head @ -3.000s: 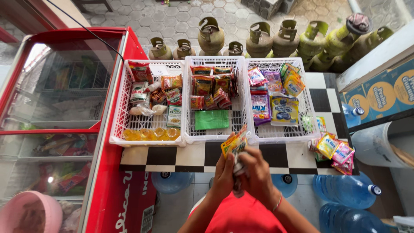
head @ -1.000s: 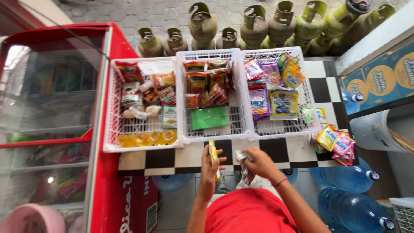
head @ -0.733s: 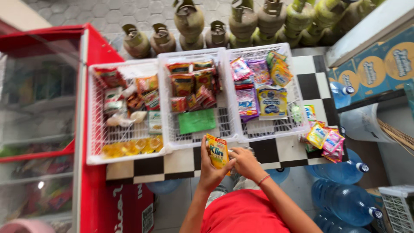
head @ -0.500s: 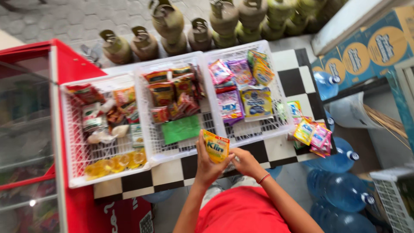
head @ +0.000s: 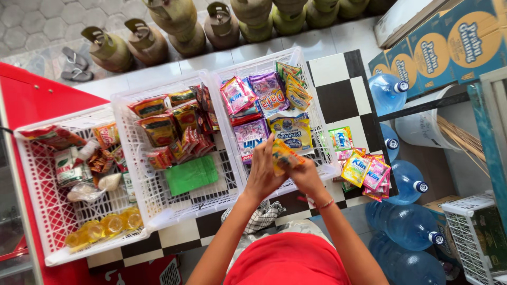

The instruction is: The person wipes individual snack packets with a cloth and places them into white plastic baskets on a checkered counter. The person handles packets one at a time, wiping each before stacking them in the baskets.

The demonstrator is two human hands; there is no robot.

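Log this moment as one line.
left hand: on sachets | right hand: on sachets | over right basket

Checkered black/white counter (head: 346, 87) w/ three white baskets (head: 158, 211). Grey hex-tile floor (head: 31, 21) beyond, gas cylinders (head: 179, 24) in a row. Water jugs (head: 406, 182) at right, daylight.

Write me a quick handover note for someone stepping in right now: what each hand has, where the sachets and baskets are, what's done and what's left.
Left hand and right hand: both grip one yellow sachet packet, held over the front edge of the right white basket.
Things: that basket holds pink, purple and yellow sachets; the middle white basket holds red-orange snack packs and a green packet; the left white basket holds mixed goods. A loose sachet pile lies on the checkered counter, right of the baskets.
Done: baskets partly stocked.
Left: the held packet is not yet set down; the loose pile is outside the baskets.
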